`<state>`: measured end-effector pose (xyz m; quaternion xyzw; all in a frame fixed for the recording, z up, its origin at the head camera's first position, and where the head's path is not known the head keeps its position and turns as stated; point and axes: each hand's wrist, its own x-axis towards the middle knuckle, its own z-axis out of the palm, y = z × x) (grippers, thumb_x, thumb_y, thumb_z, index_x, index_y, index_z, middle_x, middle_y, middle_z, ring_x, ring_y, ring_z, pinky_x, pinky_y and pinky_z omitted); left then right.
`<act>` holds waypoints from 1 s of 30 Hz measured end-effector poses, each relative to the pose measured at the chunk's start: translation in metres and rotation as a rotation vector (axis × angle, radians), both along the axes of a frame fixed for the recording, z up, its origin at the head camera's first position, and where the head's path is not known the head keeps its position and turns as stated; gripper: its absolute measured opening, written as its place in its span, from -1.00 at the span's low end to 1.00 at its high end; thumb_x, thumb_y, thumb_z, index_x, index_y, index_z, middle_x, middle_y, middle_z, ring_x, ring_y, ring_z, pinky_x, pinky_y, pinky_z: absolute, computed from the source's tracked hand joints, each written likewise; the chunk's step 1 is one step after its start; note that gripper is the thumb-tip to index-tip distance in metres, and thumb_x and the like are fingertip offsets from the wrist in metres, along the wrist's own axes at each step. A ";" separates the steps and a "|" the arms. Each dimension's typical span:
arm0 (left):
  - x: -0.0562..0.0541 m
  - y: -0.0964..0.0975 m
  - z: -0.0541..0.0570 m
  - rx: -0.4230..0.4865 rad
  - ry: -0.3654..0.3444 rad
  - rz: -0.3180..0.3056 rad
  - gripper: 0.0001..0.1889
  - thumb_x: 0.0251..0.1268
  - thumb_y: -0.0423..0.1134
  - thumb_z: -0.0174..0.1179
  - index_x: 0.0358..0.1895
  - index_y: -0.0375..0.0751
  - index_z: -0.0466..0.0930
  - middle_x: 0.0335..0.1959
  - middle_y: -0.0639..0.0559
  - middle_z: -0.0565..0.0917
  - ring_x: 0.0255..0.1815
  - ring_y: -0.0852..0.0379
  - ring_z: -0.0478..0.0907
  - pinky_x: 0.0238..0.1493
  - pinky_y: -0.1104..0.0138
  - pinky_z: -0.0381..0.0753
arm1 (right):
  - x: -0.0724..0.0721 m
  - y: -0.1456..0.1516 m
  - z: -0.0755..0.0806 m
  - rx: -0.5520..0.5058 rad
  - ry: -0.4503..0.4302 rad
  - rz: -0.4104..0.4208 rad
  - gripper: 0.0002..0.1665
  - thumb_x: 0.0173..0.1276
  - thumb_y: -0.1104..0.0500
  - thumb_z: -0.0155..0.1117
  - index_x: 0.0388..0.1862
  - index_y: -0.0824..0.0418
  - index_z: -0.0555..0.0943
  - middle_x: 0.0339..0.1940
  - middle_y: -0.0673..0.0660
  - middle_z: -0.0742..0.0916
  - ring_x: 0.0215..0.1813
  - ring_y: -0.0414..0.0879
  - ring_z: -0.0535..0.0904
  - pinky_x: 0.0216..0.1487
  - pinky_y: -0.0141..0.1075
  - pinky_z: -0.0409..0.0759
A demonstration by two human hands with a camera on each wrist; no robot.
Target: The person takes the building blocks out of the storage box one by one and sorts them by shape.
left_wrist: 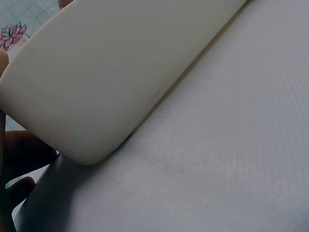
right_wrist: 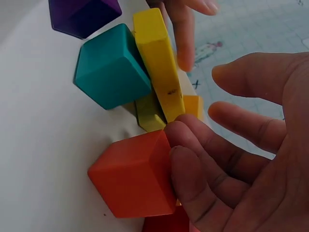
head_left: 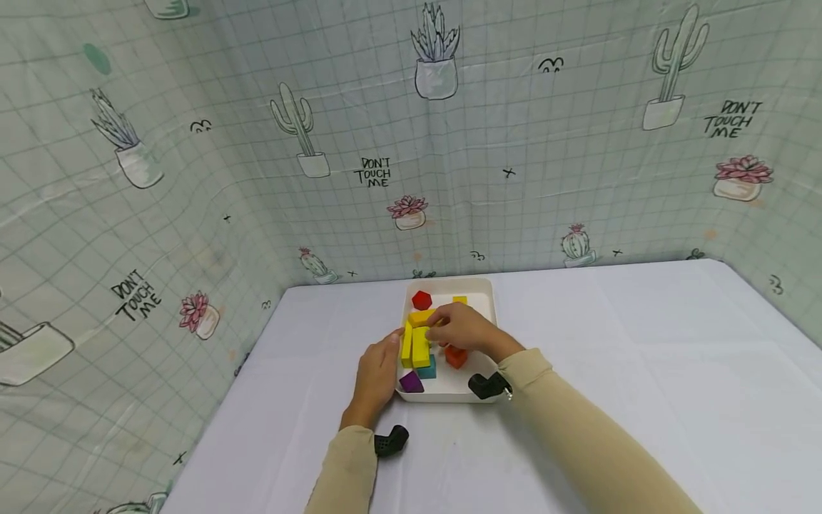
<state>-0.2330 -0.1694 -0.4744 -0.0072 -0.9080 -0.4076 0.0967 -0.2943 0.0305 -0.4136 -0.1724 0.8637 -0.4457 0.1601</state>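
A white tray [head_left: 449,394] holds several coloured blocks. My left hand [head_left: 375,371] is at its left side, with fingers touching the rim; the left wrist view shows mostly the tray's outer wall [left_wrist: 106,82]. Over the middle of the tray, my right hand [head_left: 467,330] has loosely bent fingers beside the yellow blocks [head_left: 420,348]. In the right wrist view, nothing shows between thumb and fingers, and two fingertips rest near or against an orange cube [right_wrist: 135,176]. A teal cube [right_wrist: 111,67] leans near an upright-looking yellow block [right_wrist: 157,58].
A purple block [head_left: 412,383] lies in the tray's near left corner and a red block [head_left: 422,300] at its far left. Another yellow block [head_left: 459,300] is at the far side. White cloth [head_left: 610,400] covers the table, with a patterned curtain [head_left: 488,143] behind.
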 end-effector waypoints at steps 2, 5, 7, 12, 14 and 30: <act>0.000 0.001 0.000 0.006 -0.003 0.003 -0.35 0.59 0.28 -0.36 0.41 0.06 0.48 0.31 0.00 0.56 0.24 -0.09 0.48 0.34 -0.07 0.37 | 0.000 -0.002 0.000 0.013 0.007 0.008 -0.63 0.34 0.10 0.36 0.08 0.23 0.67 -0.23 0.08 0.72 -0.30 -0.05 0.63 -0.24 -0.31 0.67; 0.000 0.001 0.000 0.006 -0.007 0.013 -0.35 0.58 0.29 -0.36 0.41 0.07 0.48 0.29 0.00 0.57 0.23 -0.08 0.48 0.33 -0.08 0.38 | -0.001 -0.005 -0.001 0.037 0.009 0.020 -0.59 0.33 0.10 0.38 0.11 0.24 0.66 -0.30 0.07 0.71 -0.32 -0.06 0.61 -0.26 -0.32 0.66; 0.000 0.001 -0.001 0.003 -0.008 0.020 -0.36 0.59 0.28 -0.37 0.41 0.07 0.49 0.29 0.00 0.57 0.22 -0.08 0.49 0.33 -0.07 0.38 | -0.002 -0.008 -0.001 0.050 0.000 0.026 -0.56 0.32 0.09 0.39 0.13 0.25 0.65 -0.37 0.08 0.71 -0.35 -0.05 0.61 -0.28 -0.32 0.65; 0.001 0.001 -0.001 0.007 -0.011 0.022 -0.40 0.61 0.24 -0.33 0.40 0.06 0.50 0.28 -0.02 0.58 0.23 -0.09 0.48 0.33 -0.09 0.37 | -0.003 -0.015 -0.005 0.092 -0.006 0.022 -0.44 0.29 0.04 0.44 0.20 0.28 0.61 -0.40 0.08 0.70 -0.39 -0.06 0.60 -0.31 -0.35 0.63; 0.002 0.001 0.000 0.007 -0.011 0.019 -0.40 0.61 0.23 -0.32 0.40 0.05 0.50 0.28 -0.03 0.58 0.24 -0.11 0.48 0.33 -0.10 0.37 | -0.001 -0.018 -0.006 0.110 0.000 0.013 -0.39 0.27 0.03 0.46 0.23 0.29 0.59 -0.34 0.08 0.70 -0.37 -0.07 0.60 -0.30 -0.35 0.63; 0.000 0.002 0.000 -0.010 0.010 0.011 -0.38 0.61 0.25 -0.36 0.40 0.04 0.50 0.28 -0.02 0.58 0.24 -0.10 0.49 0.34 -0.07 0.37 | 0.002 -0.019 -0.004 0.041 -0.071 0.000 -0.34 0.26 0.12 0.46 0.30 0.30 0.52 -0.29 0.12 0.69 -0.34 -0.03 0.63 -0.23 -0.31 0.68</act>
